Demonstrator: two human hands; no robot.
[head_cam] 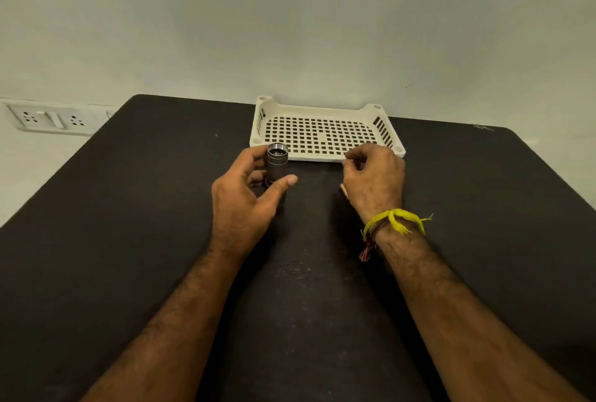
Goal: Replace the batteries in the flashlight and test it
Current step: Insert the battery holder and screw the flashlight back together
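Note:
My left hand (245, 201) grips a small grey metal flashlight body (276, 164) and holds it upright over the dark table. Its threaded end points up and is uncapped, so the hollow inside shows. My right hand (374, 179) hovers to the right, at the near edge of the tray, with fingers curled. A small pale thing (344, 189) peeks out beneath the right palm; what it is cannot be made out. No loose battery is visible.
A white perforated plastic tray (324, 111) sits at the table's far edge against the wall, with nothing in it. The dark table top (129, 208) spreads left and right. A wall socket panel (48, 118) is at the far left.

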